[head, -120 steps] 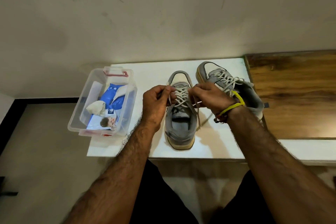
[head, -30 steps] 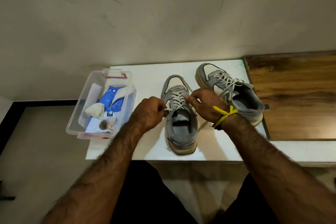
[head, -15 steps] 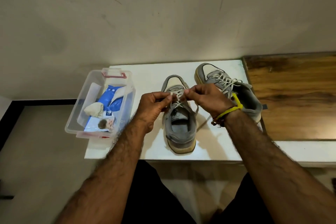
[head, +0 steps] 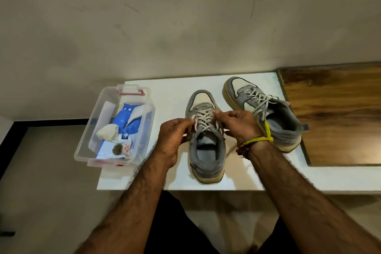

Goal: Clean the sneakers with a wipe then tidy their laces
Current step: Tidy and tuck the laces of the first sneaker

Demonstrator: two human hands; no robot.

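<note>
both hands pinch laces (head: pixel 203 118) on near sneaker (head: pixel 206 140), mid-table: left hand (head: pixel 175 136), right hand (head: pixel 237 123). risk: uneven pull could skew the lacing or slip an end free.

I see two grey-and-cream sneakers upright on white table, near sneaker (head: pixel 206 144) toe away, laces (head: pixel 203 118) pinched, far sneaker (head: pixel 266 109) angled just right, laced.
</note>
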